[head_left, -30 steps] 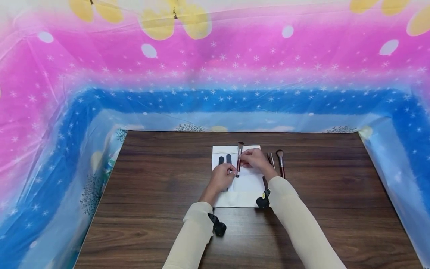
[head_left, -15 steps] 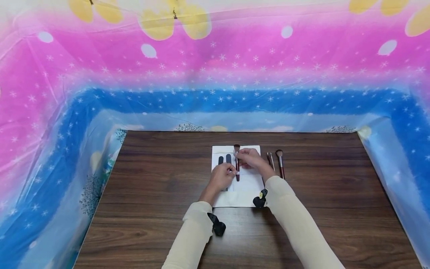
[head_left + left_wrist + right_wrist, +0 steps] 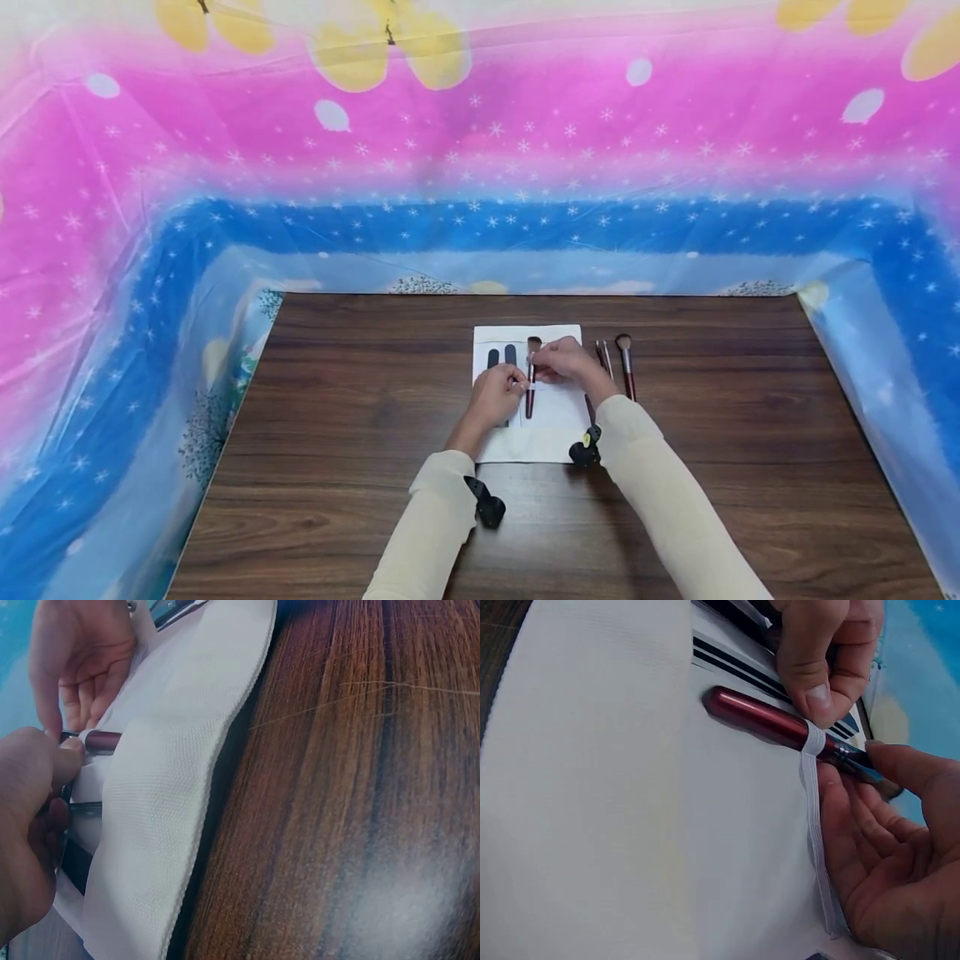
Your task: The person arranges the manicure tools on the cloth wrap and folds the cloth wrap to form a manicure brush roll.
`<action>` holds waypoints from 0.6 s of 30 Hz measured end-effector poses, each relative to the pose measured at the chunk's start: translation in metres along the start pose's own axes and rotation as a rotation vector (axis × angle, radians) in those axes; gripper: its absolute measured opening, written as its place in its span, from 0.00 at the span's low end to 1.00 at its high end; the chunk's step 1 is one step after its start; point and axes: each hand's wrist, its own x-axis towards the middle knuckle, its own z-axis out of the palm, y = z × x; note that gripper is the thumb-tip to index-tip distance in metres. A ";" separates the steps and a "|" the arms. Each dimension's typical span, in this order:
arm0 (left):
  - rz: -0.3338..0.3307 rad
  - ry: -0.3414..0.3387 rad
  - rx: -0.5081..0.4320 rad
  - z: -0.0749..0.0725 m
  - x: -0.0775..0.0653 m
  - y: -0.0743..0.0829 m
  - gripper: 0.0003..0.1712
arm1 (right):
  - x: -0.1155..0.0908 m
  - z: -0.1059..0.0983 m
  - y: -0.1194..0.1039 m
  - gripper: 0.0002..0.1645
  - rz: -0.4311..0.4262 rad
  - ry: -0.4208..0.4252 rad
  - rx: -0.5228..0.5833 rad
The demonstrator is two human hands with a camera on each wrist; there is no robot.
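A makeup brush (image 3: 757, 720) with a glossy dark red handle runs through a white elastic loop (image 3: 815, 739) on a white fabric roll (image 3: 558, 412). My right hand (image 3: 564, 358) pinches the brush by its metal collar, just below the bristles. From the other side, my left hand (image 3: 497, 394) pinches the elastic with thumb and fingertip beside the handle, as the right wrist view shows. The handle's rounded end points toward the roll's near flap (image 3: 165, 772). Left of the brush, two dark flat strips with rounded tops (image 3: 511, 354) lie in the roll, partly covered by the left hand.
To the right of the roll, another makeup brush (image 3: 626, 354) with a fluffy head lies on the dark wooden table (image 3: 337, 433). Thin brush-like sticks (image 3: 604, 354) lie between it and the roll, partly hidden by the right forearm. A patterned cloth (image 3: 480, 225) stands around the table.
The right hand has slid the brush through the elastic toward the near flap, so more handle shows below the loop. The left hand has stayed in place.
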 end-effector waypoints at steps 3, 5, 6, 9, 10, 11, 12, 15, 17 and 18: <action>-0.007 0.000 0.002 0.000 0.000 0.001 0.05 | -0.003 0.002 0.001 0.13 0.001 -0.011 -0.089; -0.004 0.006 0.013 0.001 0.000 0.001 0.05 | -0.006 0.003 0.001 0.13 -0.010 0.011 -0.144; -0.004 0.008 0.014 0.001 0.000 0.001 0.05 | -0.006 0.003 0.002 0.13 -0.015 0.025 -0.170; -0.012 0.010 0.018 0.002 0.000 0.002 0.05 | -0.007 0.005 0.003 0.14 -0.022 0.058 -0.218; -0.016 0.009 0.020 0.002 0.000 0.002 0.05 | -0.007 0.005 0.004 0.15 -0.022 0.064 -0.228; -0.020 0.007 0.019 0.002 0.000 0.002 0.05 | -0.006 0.005 0.004 0.15 -0.022 0.067 -0.234; -0.020 0.007 0.017 0.002 0.001 0.002 0.05 | -0.006 0.006 0.005 0.15 -0.024 0.068 -0.241; -0.011 0.007 0.015 0.002 0.001 0.001 0.04 | -0.005 0.007 0.006 0.16 -0.030 0.067 -0.250; -0.001 0.005 0.014 0.001 0.001 0.000 0.04 | -0.006 0.006 0.005 0.17 -0.037 0.066 -0.252; 0.004 0.002 0.013 0.001 0.001 0.000 0.04 | -0.007 0.006 0.005 0.17 -0.046 0.067 -0.260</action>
